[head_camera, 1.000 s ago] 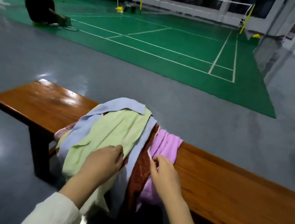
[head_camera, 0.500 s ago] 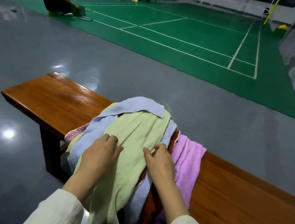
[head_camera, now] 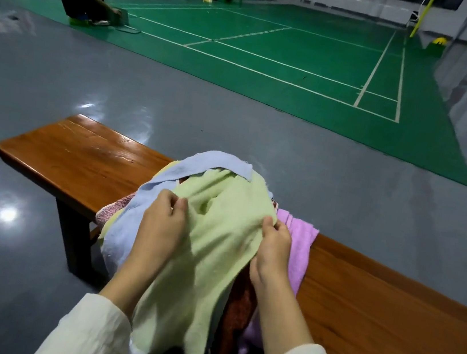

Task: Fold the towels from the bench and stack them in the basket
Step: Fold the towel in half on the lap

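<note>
towels all lie heaped unfolded on the wooden bench, no basket visible; left hand and right hand pinch the light green towel, barely begun.

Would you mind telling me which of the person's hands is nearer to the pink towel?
Right. The right hand pinches the green towel directly beside the pink towel; the left hand grips the green towel's opposite edge.

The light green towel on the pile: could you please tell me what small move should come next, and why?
Probably lift the light green towel clear: the left hand and right hand each pinch it, yet it lies draped over the other towels on the bench.
</note>
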Tool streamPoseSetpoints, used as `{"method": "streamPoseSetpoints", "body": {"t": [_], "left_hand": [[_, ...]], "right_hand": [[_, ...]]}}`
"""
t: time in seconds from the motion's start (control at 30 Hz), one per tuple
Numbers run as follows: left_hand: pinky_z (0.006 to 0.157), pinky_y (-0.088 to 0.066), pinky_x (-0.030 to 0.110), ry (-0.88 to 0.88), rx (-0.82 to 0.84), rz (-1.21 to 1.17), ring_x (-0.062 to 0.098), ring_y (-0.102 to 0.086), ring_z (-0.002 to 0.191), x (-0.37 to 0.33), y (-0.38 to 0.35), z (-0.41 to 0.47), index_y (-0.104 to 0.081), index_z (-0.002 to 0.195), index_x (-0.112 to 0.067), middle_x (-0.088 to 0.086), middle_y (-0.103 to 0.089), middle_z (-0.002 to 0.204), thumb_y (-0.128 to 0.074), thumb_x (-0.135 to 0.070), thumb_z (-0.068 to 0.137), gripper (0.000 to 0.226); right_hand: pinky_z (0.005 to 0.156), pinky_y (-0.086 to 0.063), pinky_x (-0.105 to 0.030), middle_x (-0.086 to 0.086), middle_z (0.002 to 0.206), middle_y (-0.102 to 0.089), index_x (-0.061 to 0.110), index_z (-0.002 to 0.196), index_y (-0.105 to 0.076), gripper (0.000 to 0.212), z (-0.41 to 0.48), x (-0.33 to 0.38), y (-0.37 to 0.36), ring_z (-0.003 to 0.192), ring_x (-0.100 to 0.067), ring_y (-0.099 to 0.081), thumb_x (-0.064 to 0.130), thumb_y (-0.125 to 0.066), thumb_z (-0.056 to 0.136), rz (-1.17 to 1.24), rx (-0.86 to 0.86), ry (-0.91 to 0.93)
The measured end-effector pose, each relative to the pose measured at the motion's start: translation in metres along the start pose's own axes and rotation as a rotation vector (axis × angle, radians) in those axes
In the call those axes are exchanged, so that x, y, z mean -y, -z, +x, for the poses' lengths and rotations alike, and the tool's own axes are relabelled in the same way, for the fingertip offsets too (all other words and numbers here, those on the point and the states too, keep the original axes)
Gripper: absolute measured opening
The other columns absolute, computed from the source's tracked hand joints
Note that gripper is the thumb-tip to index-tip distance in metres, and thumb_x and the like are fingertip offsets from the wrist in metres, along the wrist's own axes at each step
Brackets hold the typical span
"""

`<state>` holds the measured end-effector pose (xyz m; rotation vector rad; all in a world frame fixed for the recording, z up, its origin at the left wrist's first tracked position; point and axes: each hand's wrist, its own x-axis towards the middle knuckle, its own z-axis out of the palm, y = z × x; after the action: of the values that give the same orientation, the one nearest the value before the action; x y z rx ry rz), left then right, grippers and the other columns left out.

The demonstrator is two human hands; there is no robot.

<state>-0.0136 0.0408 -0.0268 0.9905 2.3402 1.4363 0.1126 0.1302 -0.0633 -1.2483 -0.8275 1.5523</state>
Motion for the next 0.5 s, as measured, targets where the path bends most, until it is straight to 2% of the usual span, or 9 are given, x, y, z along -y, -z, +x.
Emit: {"method": "streamPoseSetpoints", "body": {"t": [0.07, 0.13, 0.17, 0.2, 0.27, 0.3, 0.37, 0.43, 0.5], "left_hand": [[0.059, -0.026, 0.034, 0.102, -0.016, -0.190, 0.014, -0.039, 0.063, -0.016, 0.001, -0.002, -0.045, 0.073, -0.010, -0.004, -0.043, 0.065, -0.041, -0.017, 0.097, 0.025], [0.057, -0.028, 0.034, 0.153, 0.024, -0.263, 0.019, -0.038, 0.065, -0.026, 0.004, 0.000, -0.041, 0.066, -0.015, -0.004, -0.040, 0.061, -0.042, -0.021, 0.095, 0.030], [0.057, -0.031, 0.033, 0.169, 0.081, -0.184, 0.021, -0.045, 0.070, -0.028, 0.004, 0.001, -0.047, 0.070, -0.015, -0.003, -0.047, 0.065, -0.044, -0.029, 0.095, 0.029], [0.062, -0.036, 0.032, 0.202, 0.161, -0.029, 0.024, -0.053, 0.080, -0.030, 0.005, 0.001, -0.055, 0.084, -0.012, 0.002, -0.057, 0.076, -0.047, -0.037, 0.095, 0.029], [0.078, -0.038, 0.032, 0.242, 0.306, 0.266, 0.031, -0.056, 0.105, -0.033, 0.002, -0.005, -0.055, 0.119, -0.002, 0.014, -0.063, 0.111, -0.053, -0.043, 0.093, 0.048], [0.080, -0.037, 0.031, 0.222, 0.355, 0.327, 0.032, -0.055, 0.108, -0.034, -0.001, -0.008, -0.055, 0.121, 0.001, 0.017, -0.061, 0.115, -0.055, -0.039, 0.093, 0.049], [0.077, -0.040, 0.033, 0.152, 0.409, 0.261, 0.031, -0.059, 0.099, -0.039, -0.007, -0.013, -0.062, 0.102, -0.004, 0.013, -0.064, 0.102, -0.057, -0.030, 0.092, 0.028], [0.082, -0.047, 0.035, 0.076, 0.459, -0.013, 0.023, -0.062, 0.092, -0.048, -0.011, -0.023, -0.061, 0.085, -0.020, -0.001, -0.066, 0.090, -0.053, -0.022, 0.094, 0.012], [0.092, -0.047, 0.034, -0.004, 0.494, -0.198, 0.015, -0.060, 0.100, -0.057, -0.017, -0.034, -0.060, 0.093, -0.027, -0.010, -0.065, 0.098, -0.049, -0.019, 0.097, 0.014]], "right_hand": [[0.077, -0.052, -0.035, -0.013, 0.099, -0.068, 0.009, 0.099, -0.063, 0.019, 0.000, 0.012, 0.009, 0.088, -0.026, -0.063, 0.013, -0.044, 0.099, 0.289, -0.001, -0.135], [0.071, -0.051, -0.032, -0.013, 0.090, -0.071, 0.008, 0.096, -0.066, 0.029, -0.006, 0.028, 0.022, 0.084, -0.028, -0.064, 0.023, -0.042, 0.099, 0.416, 0.090, -0.278], [0.072, -0.049, -0.032, -0.013, 0.090, -0.071, 0.008, 0.098, -0.067, 0.034, -0.011, 0.034, 0.029, 0.084, -0.027, -0.065, 0.031, -0.041, 0.099, 0.395, 0.169, -0.350], [0.073, -0.050, -0.032, -0.013, 0.093, -0.071, 0.009, 0.103, -0.067, 0.037, -0.015, 0.035, 0.034, 0.085, -0.027, -0.066, 0.036, -0.042, 0.098, 0.321, 0.243, -0.410], [0.071, -0.053, -0.034, -0.015, 0.095, -0.071, 0.006, 0.109, -0.065, 0.033, -0.022, 0.031, 0.041, 0.080, -0.027, -0.069, 0.031, -0.047, 0.097, 0.158, 0.348, -0.485], [0.070, -0.054, -0.035, -0.017, 0.097, -0.071, 0.003, 0.112, -0.064, 0.032, -0.026, 0.029, 0.041, 0.080, -0.028, -0.069, 0.026, -0.049, 0.097, 0.108, 0.352, -0.503], [0.071, -0.055, -0.037, -0.022, 0.108, -0.068, 0.000, 0.122, -0.059, 0.033, -0.028, 0.027, 0.044, 0.090, -0.032, -0.068, 0.019, -0.048, 0.096, 0.101, 0.285, -0.448], [0.069, -0.057, -0.038, -0.023, 0.114, -0.066, 0.000, 0.126, -0.055, 0.032, -0.028, 0.034, 0.050, 0.093, -0.033, -0.067, 0.014, -0.046, 0.098, 0.161, 0.235, -0.329], [0.069, -0.058, -0.038, -0.022, 0.113, -0.067, 0.005, 0.124, -0.055, 0.028, -0.031, 0.048, 0.059, 0.091, -0.032, -0.068, 0.013, -0.045, 0.099, 0.236, 0.227, -0.213]]}}
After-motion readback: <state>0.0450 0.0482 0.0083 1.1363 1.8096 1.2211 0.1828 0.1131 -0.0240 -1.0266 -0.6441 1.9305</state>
